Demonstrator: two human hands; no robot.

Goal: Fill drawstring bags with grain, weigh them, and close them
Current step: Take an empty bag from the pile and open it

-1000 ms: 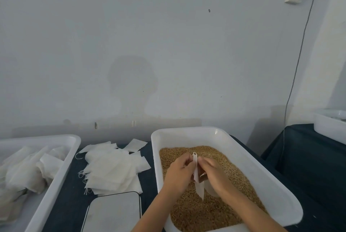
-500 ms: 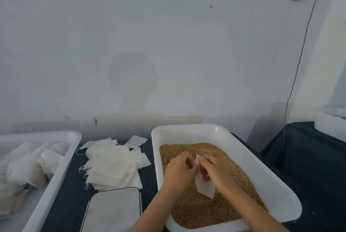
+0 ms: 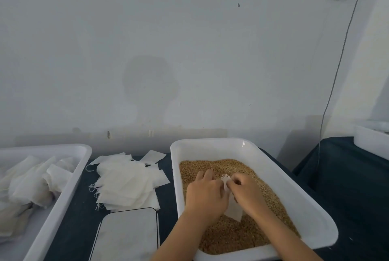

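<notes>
Pinching bag (image 3: 233, 208) mouth between both hands' fingers (image 3: 235, 183); bag hanging over grain (image 3: 221, 237).

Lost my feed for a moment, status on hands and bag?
Left hand and right hand both pinching one bag at its mouth. Bag over grain in tub. Nothing blocking.

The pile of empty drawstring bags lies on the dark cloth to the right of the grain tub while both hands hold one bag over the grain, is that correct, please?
Not quite: the head view shows the pile of empty drawstring bags left of the grain tub, not right. The left hand and right hand do hold one bag over the grain.
</notes>
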